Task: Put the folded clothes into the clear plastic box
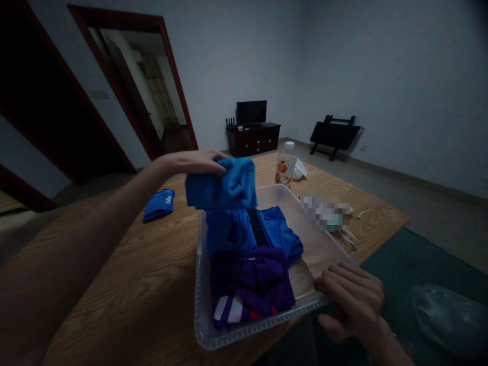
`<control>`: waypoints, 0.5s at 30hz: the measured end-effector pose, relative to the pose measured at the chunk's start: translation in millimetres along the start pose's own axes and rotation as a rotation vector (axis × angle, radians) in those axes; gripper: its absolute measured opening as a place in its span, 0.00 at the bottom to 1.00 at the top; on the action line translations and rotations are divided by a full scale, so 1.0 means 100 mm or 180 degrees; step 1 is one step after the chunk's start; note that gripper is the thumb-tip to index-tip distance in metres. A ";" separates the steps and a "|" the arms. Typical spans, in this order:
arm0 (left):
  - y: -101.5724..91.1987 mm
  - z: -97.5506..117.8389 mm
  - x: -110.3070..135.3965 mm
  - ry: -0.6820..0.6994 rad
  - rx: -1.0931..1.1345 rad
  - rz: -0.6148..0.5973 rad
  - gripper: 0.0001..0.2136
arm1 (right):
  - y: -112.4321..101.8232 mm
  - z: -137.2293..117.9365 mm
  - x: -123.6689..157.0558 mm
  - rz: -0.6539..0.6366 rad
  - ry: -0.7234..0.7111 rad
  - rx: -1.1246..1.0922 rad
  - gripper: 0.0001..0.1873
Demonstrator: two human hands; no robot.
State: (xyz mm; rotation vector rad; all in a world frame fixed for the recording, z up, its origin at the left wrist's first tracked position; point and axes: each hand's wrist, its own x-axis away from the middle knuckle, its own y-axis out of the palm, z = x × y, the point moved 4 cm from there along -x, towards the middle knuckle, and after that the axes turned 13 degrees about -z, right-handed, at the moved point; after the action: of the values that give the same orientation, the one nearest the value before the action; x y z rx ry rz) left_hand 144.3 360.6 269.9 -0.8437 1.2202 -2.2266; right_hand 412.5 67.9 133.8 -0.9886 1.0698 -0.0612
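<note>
My left hand (196,161) is closed on a folded light-blue garment (223,185) and holds it in the air over the far end of a clear plastic bin (324,244). Inside the bin lie a folded blue garment (274,231) and, nearer to me, a folded purple garment (251,282) with white stripes. My right hand (353,300) rests with curled fingers on the bin's near right rim. The bin sits on a wooden table (145,274).
Another folded blue garment (159,204) lies on the table to the left. A plastic bottle (285,165), a white wrapper and small items with a cable lie beyond the bin on the right. A plastic bag (450,317) is at lower right. A TV stand stands by the far wall.
</note>
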 end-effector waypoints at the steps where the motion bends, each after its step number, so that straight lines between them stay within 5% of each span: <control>1: 0.17 0.36 -0.12 0.0342 -0.0374 -0.0298 0.18 | 0.01 0.00 0.01 0.0001 0.0022 0.0009 0.26; 4: 0.77 1.24 -0.52 0.0958 -0.1714 -0.0379 0.15 | 0.02 0.00 0.03 -0.0070 0.0102 -0.0037 0.25; 7: 1.35 1.72 -0.88 0.1489 -0.2560 -0.0295 0.08 | 0.01 -0.01 0.03 -0.0081 0.0143 -0.0055 0.24; 11: 1.83 1.64 -1.19 0.1413 -0.3082 -0.0420 0.08 | 0.01 -0.01 0.02 -0.0045 0.0218 0.0011 0.23; 15: 1.92 1.31 -1.16 0.1403 -0.2895 0.0212 0.13 | 0.02 0.00 0.02 0.0135 0.0142 0.0025 0.22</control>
State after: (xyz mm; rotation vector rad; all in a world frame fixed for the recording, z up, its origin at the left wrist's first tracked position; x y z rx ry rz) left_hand 337.4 264.3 125.8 -0.5773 2.5103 -1.7969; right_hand 412.8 68.0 131.5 -0.9609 1.1301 -0.0530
